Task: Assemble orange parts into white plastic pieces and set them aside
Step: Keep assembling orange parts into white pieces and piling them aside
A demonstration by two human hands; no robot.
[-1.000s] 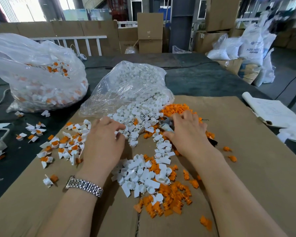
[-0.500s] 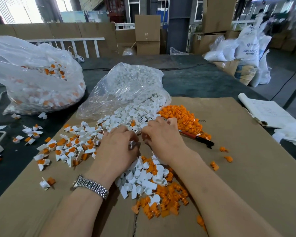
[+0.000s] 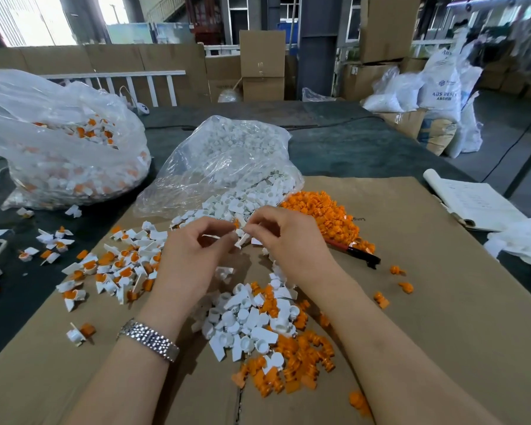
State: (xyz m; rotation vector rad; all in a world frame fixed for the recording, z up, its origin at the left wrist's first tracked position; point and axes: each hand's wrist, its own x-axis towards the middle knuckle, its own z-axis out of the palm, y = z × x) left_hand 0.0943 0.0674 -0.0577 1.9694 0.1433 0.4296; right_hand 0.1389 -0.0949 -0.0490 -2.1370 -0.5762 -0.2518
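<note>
My left hand [image 3: 193, 256] and my right hand [image 3: 284, 240] meet above the cardboard sheet [image 3: 442, 302], fingertips almost touching. Both pinch a small white plastic piece [image 3: 242, 237] between them; an orange bit shows just above it. Below my hands lies a mixed heap of white pieces [image 3: 246, 323] and orange parts [image 3: 292, 366]. A second pile of orange parts [image 3: 325, 213] sits to the right of my right hand. Assembled white-and-orange pieces [image 3: 114, 268] are spread out on the left.
A clear bag of white pieces [image 3: 227, 161] spills open behind my hands. A larger bag of assembled pieces [image 3: 59, 142] stands at the far left. A red-and-black tool [image 3: 354, 251] lies by the orange pile. A notebook [image 3: 475, 200] rests at the right.
My right hand pulled back from the orange pile toward the centre. Both hands rose off the heap and came together, now pinching a white piece between them.
</note>
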